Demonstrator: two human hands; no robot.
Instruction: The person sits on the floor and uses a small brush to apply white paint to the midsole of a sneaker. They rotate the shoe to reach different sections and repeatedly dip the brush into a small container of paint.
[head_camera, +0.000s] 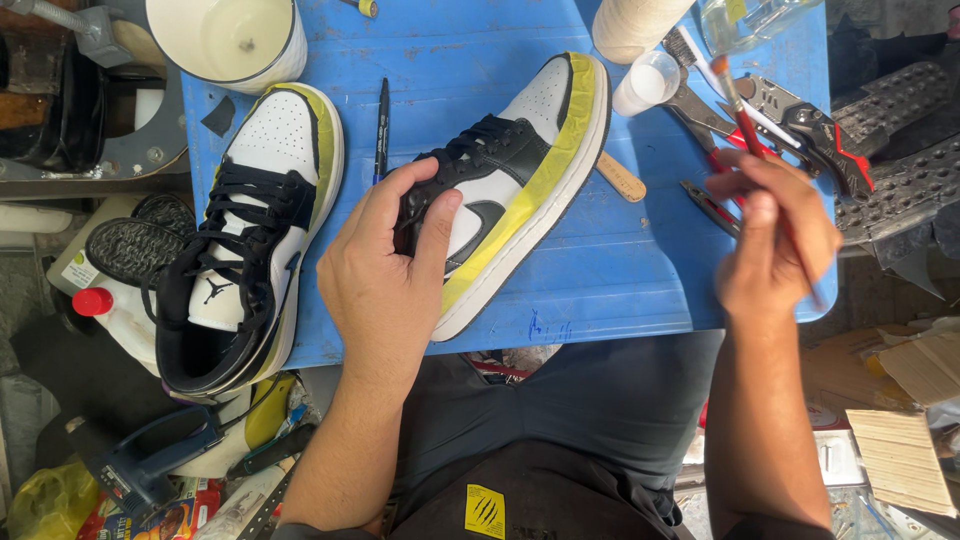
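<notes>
- Shoe (520, 190) with a white and black upper lies on its side in the middle of the blue table (620, 270), toe pointing far and right, heel near the table's near edge.
- Yellow tape (530, 195) covers the sidewall of its sole from toe to heel.
- Left hand (385, 265) grips the shoe at the collar: thumb on the white side panel, fingers curled over the laces and tongue.
- Right hand (775, 240) is closed on a thin red-handled brush (745, 115), held over the right edge of the table, bristle tip pointing far, well apart from the shoe.
- Second shoe (250, 230), same colours, stands upright on the left of the table, its heel hanging over the near edge.
- Black pen (382, 125) lies between the two shoes.
- White bucket (235, 40) stands at the far left corner.
- Small white cup (645, 82) sits just beyond the shoe's toe, with pliers (800, 125) and other tools to its right.
- Wooden stick (622, 177) lies just beside the taped sole.
</notes>
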